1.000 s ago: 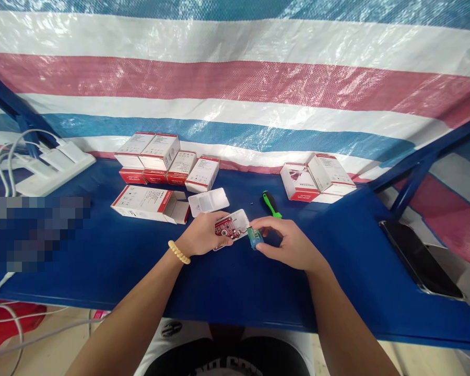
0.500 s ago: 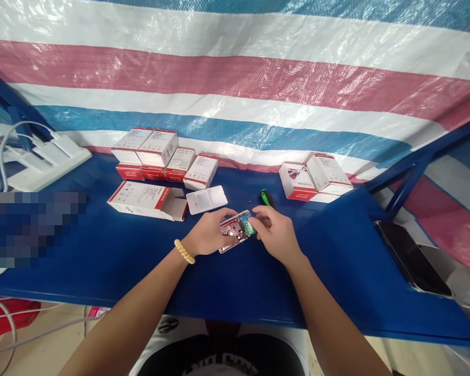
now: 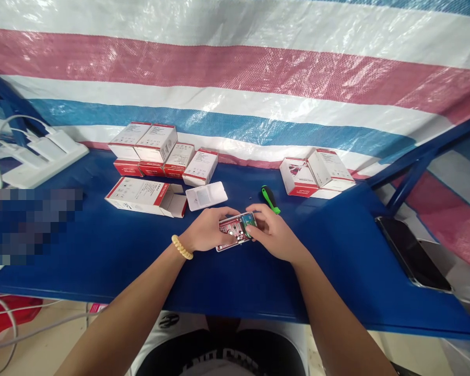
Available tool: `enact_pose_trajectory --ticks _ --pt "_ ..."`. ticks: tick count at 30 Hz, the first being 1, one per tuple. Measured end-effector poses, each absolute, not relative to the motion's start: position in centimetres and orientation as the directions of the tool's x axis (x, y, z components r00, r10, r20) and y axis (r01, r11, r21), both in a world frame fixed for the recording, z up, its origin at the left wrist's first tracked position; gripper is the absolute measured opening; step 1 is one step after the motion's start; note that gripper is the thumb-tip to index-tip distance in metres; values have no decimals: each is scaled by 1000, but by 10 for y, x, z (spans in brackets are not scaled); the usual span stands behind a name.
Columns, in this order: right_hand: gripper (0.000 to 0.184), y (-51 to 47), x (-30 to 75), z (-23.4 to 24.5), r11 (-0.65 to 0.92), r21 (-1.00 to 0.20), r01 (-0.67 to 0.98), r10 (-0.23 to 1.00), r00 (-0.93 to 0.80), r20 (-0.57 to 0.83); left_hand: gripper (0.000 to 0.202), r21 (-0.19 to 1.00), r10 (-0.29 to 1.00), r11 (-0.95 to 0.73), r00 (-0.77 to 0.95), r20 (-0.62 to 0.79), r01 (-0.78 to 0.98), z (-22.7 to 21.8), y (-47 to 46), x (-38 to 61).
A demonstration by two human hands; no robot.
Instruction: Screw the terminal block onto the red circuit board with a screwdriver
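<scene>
My left hand [image 3: 204,228] grips a small white device base with a red circuit board [image 3: 231,231] showing inside it, just above the blue table [image 3: 102,245]. My right hand [image 3: 274,234] pinches a small green-blue battery [image 3: 249,221] that sits against the right end of the board. A white device cover [image 3: 207,196] lies on the table just behind my left hand. A screwdriver with a green and black handle [image 3: 270,199] rests behind my right hand.
An opened red-and-white box [image 3: 144,196] lies at left, with several closed ones [image 3: 160,151] stacked behind it and more boxes [image 3: 317,175] at right. A white power strip with plugs and cables [image 3: 39,156] sits far left. A dark phone [image 3: 413,253] lies at right. A striped tarp hangs behind.
My right hand has brought the green-blue battery from beside the device onto the right end of the red board. My left hand has kept hold of the device.
</scene>
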State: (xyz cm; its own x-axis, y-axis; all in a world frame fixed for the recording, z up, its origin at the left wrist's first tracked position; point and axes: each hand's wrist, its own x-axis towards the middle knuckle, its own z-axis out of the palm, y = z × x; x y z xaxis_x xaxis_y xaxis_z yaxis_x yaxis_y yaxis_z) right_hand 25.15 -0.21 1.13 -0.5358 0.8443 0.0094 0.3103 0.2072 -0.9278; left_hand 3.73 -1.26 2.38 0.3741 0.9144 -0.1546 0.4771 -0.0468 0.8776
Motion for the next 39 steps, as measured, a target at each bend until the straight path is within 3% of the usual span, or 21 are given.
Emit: enact_pose_trajectory --ticks 3,7,13,25,30,35,39 --pt "56 0 249 10 53 -978 201 856 -514 -59 49 885 913 -44 378 -153 464 24 -13 37" --pt "45 5 246 6 -57 -992 110 871 -480 -104 47 882 924 -66 362 -122 467 24 -14 38" --pt "40 7 242 6 -121 -992 46 918 -374 -130 41 772 932 -315 336 139 552 21 -14 37" --pt "29 7 244 0 -122 -950 286 932 -296 -209 48 629 866 -454 479 146 630 5 -11 36" --pt "32 5 249 4 67 -903 424 918 -381 -111 46 578 865 -471 478 155 666 4 -9 35" --pt "39 4 254 5 416 -705 575 858 -505 95 46 548 859 -480 493 135 685 0 -8 32" --pt "32 4 254 5 510 -613 603 834 -522 180 47 544 873 -458 473 124 703 -3 -8 32"
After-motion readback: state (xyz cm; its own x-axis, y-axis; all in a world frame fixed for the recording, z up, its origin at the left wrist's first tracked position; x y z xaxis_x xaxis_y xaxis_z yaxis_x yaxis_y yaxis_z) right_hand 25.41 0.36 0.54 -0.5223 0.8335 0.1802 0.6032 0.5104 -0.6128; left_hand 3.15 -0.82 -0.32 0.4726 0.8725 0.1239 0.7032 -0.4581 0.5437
